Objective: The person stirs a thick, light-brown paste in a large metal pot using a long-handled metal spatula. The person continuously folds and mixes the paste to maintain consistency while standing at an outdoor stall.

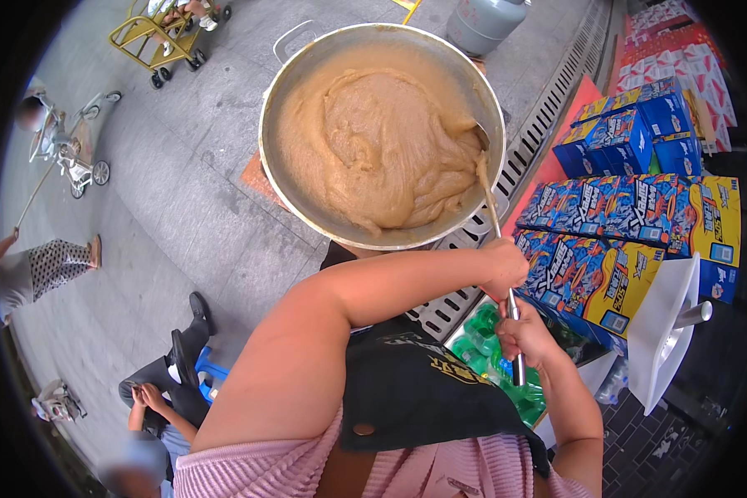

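Observation:
A large round metal pan (269, 168) with loop handles holds a thick, sticky light-brown paste (380, 143), folded and mounded in the middle. A long-handled metal stirring tool (493, 211) dips into the paste at the pan's right side; its head is mostly buried. My left hand (504, 267) is closed around the upper shaft, just outside the rim, with that arm reaching across in front of me. Lower down, my right hand (526, 333) grips the shiny end of the same handle. A dark apron covers my front.
Stacked drink cartons (622, 211) and a white tray (666, 336) stand at the right. Green bottles (479, 336) lie below my hands. A gas cylinder (482, 25) is behind the pan, beside a drain grate (554, 106). A seated person (187, 373) and strollers are at left.

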The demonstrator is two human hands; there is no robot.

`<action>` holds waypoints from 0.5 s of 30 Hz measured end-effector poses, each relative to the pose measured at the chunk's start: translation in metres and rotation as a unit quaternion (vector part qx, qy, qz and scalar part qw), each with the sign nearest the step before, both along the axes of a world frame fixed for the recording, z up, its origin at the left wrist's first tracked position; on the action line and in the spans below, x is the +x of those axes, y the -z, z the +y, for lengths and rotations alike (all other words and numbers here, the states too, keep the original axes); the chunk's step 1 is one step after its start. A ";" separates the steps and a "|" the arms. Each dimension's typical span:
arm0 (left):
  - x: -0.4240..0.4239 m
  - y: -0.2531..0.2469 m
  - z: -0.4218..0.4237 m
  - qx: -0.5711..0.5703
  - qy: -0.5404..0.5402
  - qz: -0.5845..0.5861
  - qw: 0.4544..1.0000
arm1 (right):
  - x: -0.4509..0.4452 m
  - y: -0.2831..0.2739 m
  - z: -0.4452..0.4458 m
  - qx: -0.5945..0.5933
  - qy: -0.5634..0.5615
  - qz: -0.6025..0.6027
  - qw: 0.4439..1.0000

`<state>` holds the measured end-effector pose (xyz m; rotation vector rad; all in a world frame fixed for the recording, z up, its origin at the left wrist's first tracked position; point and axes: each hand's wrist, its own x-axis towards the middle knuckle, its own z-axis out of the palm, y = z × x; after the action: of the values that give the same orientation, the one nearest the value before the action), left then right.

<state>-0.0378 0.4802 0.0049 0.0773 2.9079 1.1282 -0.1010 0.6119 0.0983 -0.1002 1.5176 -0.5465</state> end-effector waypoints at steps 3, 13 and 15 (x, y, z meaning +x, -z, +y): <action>0.030 -0.005 0.024 0.016 0.007 0.018 1.000 | 0.024 -0.011 0.022 0.041 0.071 -0.129 0.988; 0.103 -0.063 0.036 0.075 -0.146 0.078 0.983 | 0.049 -0.063 0.013 -0.040 -0.131 -0.024 0.990; 0.106 -0.072 0.039 0.093 -0.180 0.119 0.972 | 0.046 -0.081 0.007 -0.050 -0.247 0.065 0.966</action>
<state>0.0680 0.5195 0.0773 -0.3505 3.0993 1.5416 -0.0548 0.6192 0.1794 -0.5860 1.5207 -0.2167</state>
